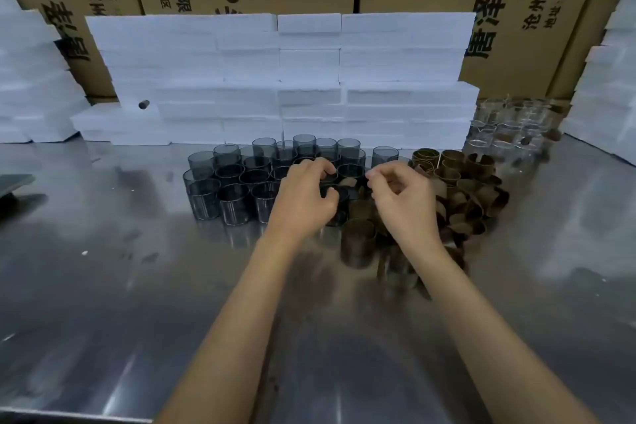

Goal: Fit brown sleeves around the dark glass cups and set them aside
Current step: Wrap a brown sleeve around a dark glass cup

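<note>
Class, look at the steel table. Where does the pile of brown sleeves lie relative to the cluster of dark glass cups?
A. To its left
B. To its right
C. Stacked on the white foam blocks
B: the brown sleeves lie heaped right of the dark glass cups.

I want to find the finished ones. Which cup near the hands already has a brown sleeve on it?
The sleeved cup standing nearest the camera, just below the right hand. Brown wraps its whole wall; the dark cups left show bare glass.
</note>
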A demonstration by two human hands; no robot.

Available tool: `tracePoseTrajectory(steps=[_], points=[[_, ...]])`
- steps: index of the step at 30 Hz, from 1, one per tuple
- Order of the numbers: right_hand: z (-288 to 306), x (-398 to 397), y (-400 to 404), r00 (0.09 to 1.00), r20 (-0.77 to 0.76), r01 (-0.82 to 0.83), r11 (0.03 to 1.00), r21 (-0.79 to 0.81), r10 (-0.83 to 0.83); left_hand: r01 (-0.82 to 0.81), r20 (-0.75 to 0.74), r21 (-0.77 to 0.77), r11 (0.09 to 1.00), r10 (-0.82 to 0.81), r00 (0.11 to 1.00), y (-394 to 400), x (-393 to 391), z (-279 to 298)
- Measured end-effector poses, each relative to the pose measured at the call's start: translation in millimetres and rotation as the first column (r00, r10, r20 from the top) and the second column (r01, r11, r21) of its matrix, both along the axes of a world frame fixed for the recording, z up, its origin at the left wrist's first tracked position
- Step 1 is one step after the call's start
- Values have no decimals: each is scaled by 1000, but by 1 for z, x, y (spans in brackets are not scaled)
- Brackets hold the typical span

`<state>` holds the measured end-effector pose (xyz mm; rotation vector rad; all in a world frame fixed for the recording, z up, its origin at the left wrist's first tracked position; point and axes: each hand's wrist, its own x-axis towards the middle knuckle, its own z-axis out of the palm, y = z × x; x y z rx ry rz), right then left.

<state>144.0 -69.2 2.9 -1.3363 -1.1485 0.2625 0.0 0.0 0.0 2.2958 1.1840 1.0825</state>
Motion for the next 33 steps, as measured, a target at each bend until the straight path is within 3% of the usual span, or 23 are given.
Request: tracePoseTrajectory(steps=[3, 10, 12, 14, 17, 19, 21, 23, 26, 30, 33], points=[[-9, 4, 19, 1000, -5, 27, 1000, 5, -27, 23, -138, 123, 992, -6, 990, 15, 3, -14], [-20, 8, 28, 998, -23, 50, 999, -8, -51, 6, -371, 148, 989, 50, 927, 37, -4, -33], [-21, 8, 27, 999, -48, 25, 999, -28, -26, 34, -285, 162, 986, 14, 958, 37, -4, -32], [-20, 9, 26, 996, -88, -22, 997, -71, 16, 74, -79, 126, 989, -65, 995, 33, -7, -25], [-17, 7, 24, 962, -253, -132, 988, -85, 107, 233, 234, -61, 970, -213, 948, 27, -17, -10], [-16, 4, 23, 841, -477, -297, 955, -13, 255, 372, 372, -122, 920, -305, 877, 21, -20, -3], [-13, 2, 19, 591, -679, -534, 842, 77, 436, 491, 465, -143, 859, -379, 800, 14, -18, 1], [-11, 1, 12, 378, -759, -712, 691, 128, 530, 567, 512, -182, 803, -415, 752, 10, -17, 2], [-14, 1, 9, 269, -787, -777, 608, 163, 555, 662, 544, -285, 693, -451, 707, 11, -20, 0], [-17, -4, 12, 343, -769, -711, 684, 163, 540, 760, 702, -328, 560, -394, 593, 8, -14, -2], [-19, -10, 18, 546, -702, -550, 828, 111, 457, 662, 744, -392, 639, -203, 636, 0, -2, 0]])
